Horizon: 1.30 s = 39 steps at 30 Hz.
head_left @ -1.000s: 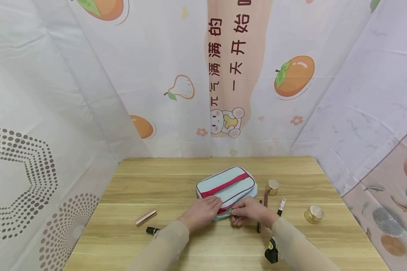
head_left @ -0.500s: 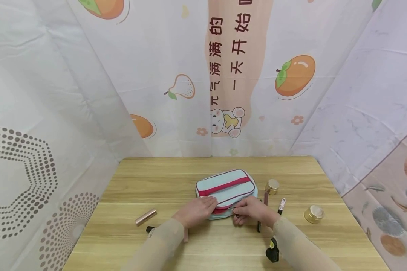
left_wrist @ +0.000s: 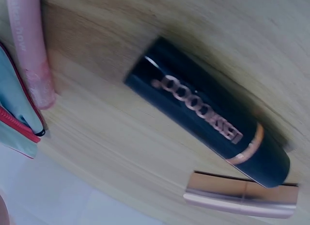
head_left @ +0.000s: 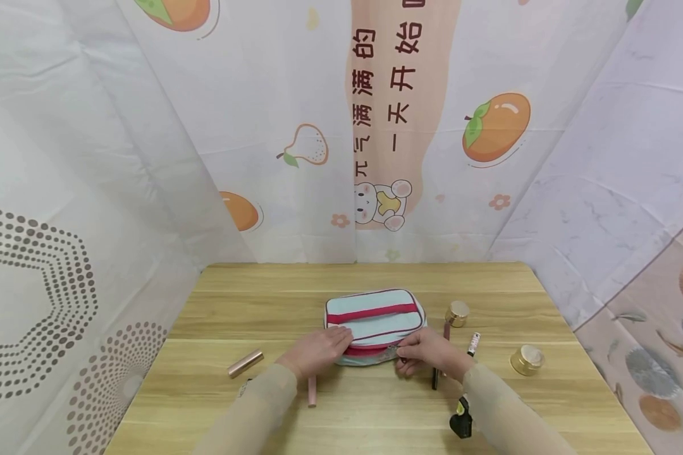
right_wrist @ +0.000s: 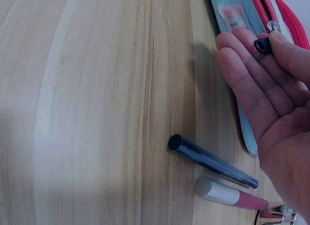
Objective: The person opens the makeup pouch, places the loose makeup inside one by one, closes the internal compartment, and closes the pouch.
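A light-blue zip pouch (head_left: pixel 375 316) with red trim lies on the wooden table, in the middle of the head view. My left hand (head_left: pixel 315 352) rests on its front left corner, fingers laid over the top and thumb hidden. At the front right side, my right hand (head_left: pixel 430 354) pinches the zipper's black pull (right_wrist: pixel 263 45) between thumb and forefinger, its other fingers stretched out below. In the right wrist view the red zipper (right_wrist: pixel 264 7) runs up from the slider, with a small label (right_wrist: pixel 235 16) on the blue side beside it.
A pink tube (head_left: pixel 312 392) lies by the left hand. Further left are a black-and-gold tube (left_wrist: pixel 203 113) and a rose-gold tube (head_left: pixel 245 364). Around the right arm lie a black pen-like tube (right_wrist: pixel 213 160), a lip gloss tube (right_wrist: pixel 230 193), a black object (head_left: pixel 461 420) and gold-lidded jars (head_left: pixel 527 359).
The pouch has turned slightly and come a little nearer. The left hand has shifted left, uncovering the pink tube. The right hand has moved slightly right, still pinching the zipper pull.
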Each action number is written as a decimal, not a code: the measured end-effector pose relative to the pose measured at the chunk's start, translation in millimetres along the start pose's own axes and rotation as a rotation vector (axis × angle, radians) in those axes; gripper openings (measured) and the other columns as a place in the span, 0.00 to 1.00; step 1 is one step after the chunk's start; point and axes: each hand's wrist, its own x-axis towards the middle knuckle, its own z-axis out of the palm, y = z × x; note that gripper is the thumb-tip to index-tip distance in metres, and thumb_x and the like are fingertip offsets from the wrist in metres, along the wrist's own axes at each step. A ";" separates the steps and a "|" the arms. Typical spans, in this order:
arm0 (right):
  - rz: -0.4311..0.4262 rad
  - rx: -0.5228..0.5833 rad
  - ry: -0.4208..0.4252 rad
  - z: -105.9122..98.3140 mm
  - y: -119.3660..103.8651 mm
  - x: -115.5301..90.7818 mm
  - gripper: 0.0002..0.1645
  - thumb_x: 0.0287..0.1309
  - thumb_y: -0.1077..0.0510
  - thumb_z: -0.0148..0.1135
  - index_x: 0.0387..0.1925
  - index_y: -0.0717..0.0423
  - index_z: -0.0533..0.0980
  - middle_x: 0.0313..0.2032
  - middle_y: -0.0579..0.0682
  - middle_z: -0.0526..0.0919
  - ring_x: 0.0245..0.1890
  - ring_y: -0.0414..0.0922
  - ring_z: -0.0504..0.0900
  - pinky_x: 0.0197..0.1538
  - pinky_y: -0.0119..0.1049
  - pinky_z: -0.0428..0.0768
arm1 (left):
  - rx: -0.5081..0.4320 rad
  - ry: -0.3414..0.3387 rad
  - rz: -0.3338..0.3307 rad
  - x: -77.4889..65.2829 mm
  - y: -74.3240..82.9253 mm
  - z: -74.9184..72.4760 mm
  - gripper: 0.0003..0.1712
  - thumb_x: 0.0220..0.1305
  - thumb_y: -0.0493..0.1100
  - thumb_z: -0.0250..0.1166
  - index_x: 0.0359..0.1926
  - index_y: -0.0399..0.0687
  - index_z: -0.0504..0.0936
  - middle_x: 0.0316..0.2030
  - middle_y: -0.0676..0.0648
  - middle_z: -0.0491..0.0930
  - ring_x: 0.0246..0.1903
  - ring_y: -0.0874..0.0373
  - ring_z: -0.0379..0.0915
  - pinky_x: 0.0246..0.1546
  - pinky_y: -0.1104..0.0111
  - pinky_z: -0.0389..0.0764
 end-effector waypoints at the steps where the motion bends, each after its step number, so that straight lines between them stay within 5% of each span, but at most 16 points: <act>1: 0.003 0.000 0.000 -0.7 0.0 -0.4 0.16 0.72 0.61 0.60 0.47 0.74 0.82 0.37 0.65 0.88 0.36 0.53 0.90 0.44 0.50 0.88 | -0.002 -0.002 -0.004 -1.5 -0.8 0.3 0.27 0.71 0.38 0.65 0.69 0.46 0.76 0.66 0.49 0.77 0.66 0.58 0.73 0.66 0.65 0.74; 18: 0.009 0.007 -0.003 1.2 0.4 -1.9 0.17 0.71 0.60 0.61 0.48 0.74 0.82 0.39 0.65 0.88 0.37 0.53 0.89 0.44 0.50 0.88 | -0.044 0.161 0.008 -5.9 -6.4 4.4 0.22 0.68 0.37 0.68 0.62 0.45 0.80 0.61 0.49 0.82 0.61 0.59 0.78 0.63 0.65 0.77; 26: 0.002 0.008 -0.010 1.7 1.2 -1.6 0.17 0.71 0.60 0.62 0.47 0.74 0.82 0.38 0.65 0.88 0.37 0.54 0.90 0.44 0.50 0.88 | -0.132 0.195 -0.009 13.5 3.9 -5.1 0.26 0.73 0.53 0.63 0.65 0.46 0.78 0.63 0.48 0.80 0.63 0.57 0.76 0.64 0.64 0.77; 39: 0.014 0.017 -0.020 4.2 -0.8 -1.6 0.17 0.71 0.60 0.62 0.48 0.73 0.82 0.39 0.65 0.88 0.38 0.54 0.90 0.45 0.50 0.88 | -0.114 0.170 -0.052 52.4 25.1 -13.8 0.21 0.76 0.50 0.61 0.63 0.47 0.80 0.60 0.50 0.82 0.61 0.59 0.77 0.62 0.67 0.77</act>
